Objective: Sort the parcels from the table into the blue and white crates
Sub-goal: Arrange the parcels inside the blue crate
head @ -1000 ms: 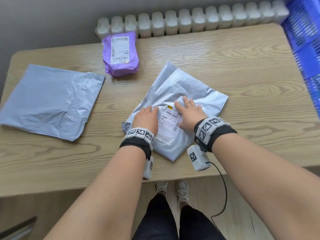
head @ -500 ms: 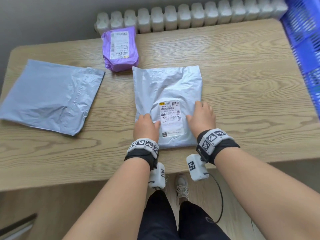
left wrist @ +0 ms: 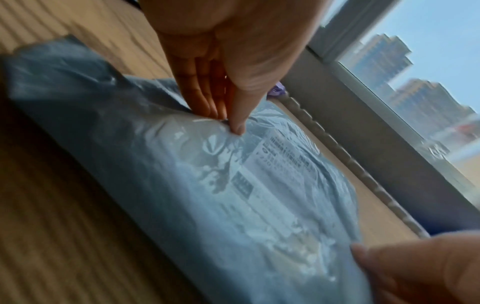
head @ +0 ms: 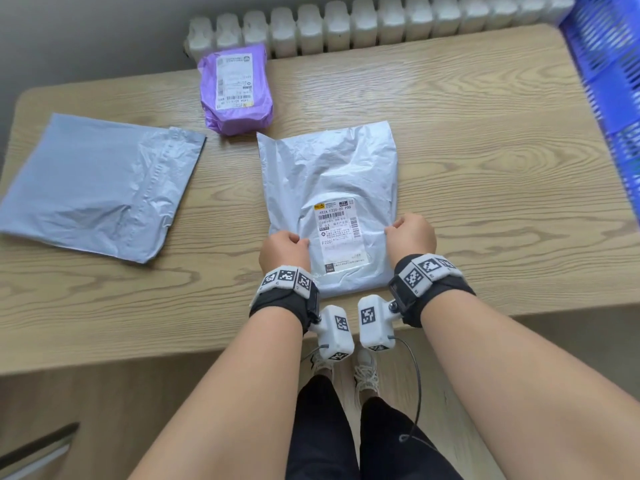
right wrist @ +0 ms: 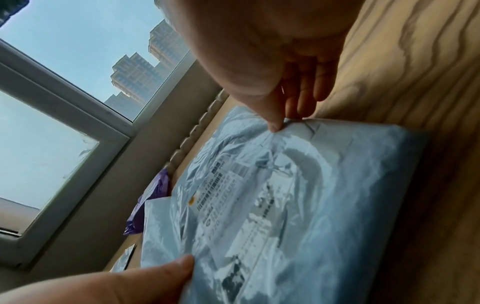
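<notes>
**Silver-grey mailer held at both side edges, near-centre of worktop**

Item 1. Silver-grey poly mailer with label (head: 329, 188). Lies flat on the wooden worktop (head: 467, 140), near-centre. Long axis runs near to far; the white shipping label (head: 339, 233) faces up on the near half, its print reading upright from the near side. Near edge sits just inside the worktop's near edge; far left corner lies near the purple parcel.

Item 2. Left hand (head: 284, 251). Pinches the mailer's left edge, thumb on top and fingers (left wrist: 200, 90) tucked at the edge, level with the label.

Item 3. Right hand (head: 412, 237). Pinches the mailer's right edge in the same way, thumb on top, fingers (right wrist: 303, 96) curled down beside it on the wood.

Item 4. Purple parcel (head: 235, 88). Far side of the worktop, left of centre, long axis near to far, label up, its far end at the worktop's far edge by the radiator (head: 363, 26).

Item 5. Plain grey mailer (head: 100, 185). Left part of the worktop, lying flat and skewed, its left corner reaching the left edge; well apart from item 1.

Item 6. Blue crate (head: 609, 84). Slatted wall at the far right edge of the head view, beyond the worktop's right edge.

Open room: bare wood right of item 1 across to the crate, and a bare strip between item 1 and the plain grey mailer.
</notes>
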`<act>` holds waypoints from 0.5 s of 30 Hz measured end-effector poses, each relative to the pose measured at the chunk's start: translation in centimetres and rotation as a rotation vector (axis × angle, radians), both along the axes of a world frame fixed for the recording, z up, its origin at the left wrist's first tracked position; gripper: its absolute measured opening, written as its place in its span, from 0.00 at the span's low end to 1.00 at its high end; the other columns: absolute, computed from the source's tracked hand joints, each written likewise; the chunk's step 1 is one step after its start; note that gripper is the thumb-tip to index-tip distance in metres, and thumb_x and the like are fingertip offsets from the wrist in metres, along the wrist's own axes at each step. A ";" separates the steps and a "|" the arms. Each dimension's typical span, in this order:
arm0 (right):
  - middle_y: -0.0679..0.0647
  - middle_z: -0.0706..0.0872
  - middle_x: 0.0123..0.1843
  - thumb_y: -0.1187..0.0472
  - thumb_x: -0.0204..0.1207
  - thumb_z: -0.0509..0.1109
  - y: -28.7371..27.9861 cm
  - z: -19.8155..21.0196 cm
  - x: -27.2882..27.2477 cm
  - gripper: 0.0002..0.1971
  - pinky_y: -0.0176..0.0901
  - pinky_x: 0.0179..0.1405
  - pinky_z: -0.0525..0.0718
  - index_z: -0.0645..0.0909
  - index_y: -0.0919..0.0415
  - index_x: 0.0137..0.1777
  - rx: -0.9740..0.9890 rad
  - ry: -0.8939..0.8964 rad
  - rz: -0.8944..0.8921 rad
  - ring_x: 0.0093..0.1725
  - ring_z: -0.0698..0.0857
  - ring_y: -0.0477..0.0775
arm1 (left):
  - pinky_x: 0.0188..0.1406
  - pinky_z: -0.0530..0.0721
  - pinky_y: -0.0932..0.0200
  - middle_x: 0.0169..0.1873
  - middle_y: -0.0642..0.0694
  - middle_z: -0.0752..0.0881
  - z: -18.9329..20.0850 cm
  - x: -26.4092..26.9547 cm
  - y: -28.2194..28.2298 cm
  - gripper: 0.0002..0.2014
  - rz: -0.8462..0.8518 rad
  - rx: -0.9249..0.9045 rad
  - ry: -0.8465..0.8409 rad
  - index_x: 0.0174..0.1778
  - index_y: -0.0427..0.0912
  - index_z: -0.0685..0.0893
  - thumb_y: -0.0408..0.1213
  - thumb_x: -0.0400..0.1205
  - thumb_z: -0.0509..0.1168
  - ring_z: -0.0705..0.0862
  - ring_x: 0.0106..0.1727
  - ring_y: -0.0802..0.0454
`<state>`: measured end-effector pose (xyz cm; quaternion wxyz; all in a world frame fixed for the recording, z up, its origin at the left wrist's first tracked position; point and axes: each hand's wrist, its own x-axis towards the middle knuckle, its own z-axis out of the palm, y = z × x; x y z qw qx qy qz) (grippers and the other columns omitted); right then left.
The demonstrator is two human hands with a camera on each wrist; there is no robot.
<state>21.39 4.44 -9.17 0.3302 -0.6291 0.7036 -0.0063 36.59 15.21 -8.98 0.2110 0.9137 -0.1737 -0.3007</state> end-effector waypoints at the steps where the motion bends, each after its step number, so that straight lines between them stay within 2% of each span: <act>1: 0.62 0.89 0.52 0.65 0.80 0.66 0.0 0.0 -0.1 0.08 0.46 0.45 0.78 0.86 0.66 0.52 -0.003 -0.004 -0.005 0.53 0.86 0.65 | 0.48 0.79 0.58 0.50 0.41 0.91 0.0 -0.1 0.2 0.09 0.027 -0.009 0.011 0.52 0.39 0.91 0.38 0.82 0.69 0.86 0.53 0.41; 3: 0.62 0.89 0.51 0.68 0.79 0.63 0.1 0.2 -0.3 0.10 0.44 0.42 0.73 0.86 0.66 0.50 -0.007 -0.001 0.001 0.52 0.85 0.65 | 0.47 0.79 0.59 0.49 0.41 0.91 0.1 -0.2 0.6 0.08 0.073 -0.027 0.026 0.50 0.40 0.91 0.37 0.82 0.69 0.86 0.51 0.42; 6: 0.62 0.88 0.51 0.68 0.80 0.61 0.3 0.9 -0.6 0.10 0.44 0.42 0.71 0.85 0.67 0.52 -0.024 0.014 0.051 0.52 0.84 0.65 | 0.47 0.81 0.58 0.46 0.42 0.91 0.6 -0.5 0.9 0.06 0.130 -0.079 0.036 0.47 0.40 0.91 0.37 0.81 0.69 0.87 0.49 0.43; 9: 0.59 0.84 0.46 0.67 0.81 0.60 0.6 2.1 -1.0 0.09 0.45 0.42 0.70 0.82 0.66 0.51 -0.091 -0.004 0.097 0.47 0.80 0.62 | 0.48 0.83 0.57 0.43 0.44 0.91 1.5 -1.0 1.1 0.05 0.196 -0.173 0.051 0.44 0.42 0.90 0.37 0.80 0.70 0.87 0.47 0.44; 12: 0.57 0.82 0.43 0.66 0.82 0.60 0.7 4.1 -1.4 0.07 0.45 0.40 0.69 0.79 0.64 0.47 -0.191 -0.105 0.114 0.43 0.78 0.58 | 0.42 0.81 0.59 0.37 0.48 0.89 3.3 -1.4 1.2 0.05 0.251 -0.294 0.047 0.40 0.43 0.89 0.37 0.80 0.70 0.86 0.41 0.47; 15: 0.54 0.81 0.42 0.65 0.84 0.61 0.7 6.9 -1.7 0.05 0.43 0.41 0.70 0.77 0.61 0.47 -0.275 -0.240 0.093 0.43 0.78 0.55 | 0.40 0.75 0.62 0.34 0.51 0.86 6.0 -1.9 1.3 0.05 0.259 -0.419 0.016 0.40 0.43 0.87 0.37 0.81 0.70 0.82 0.37 0.52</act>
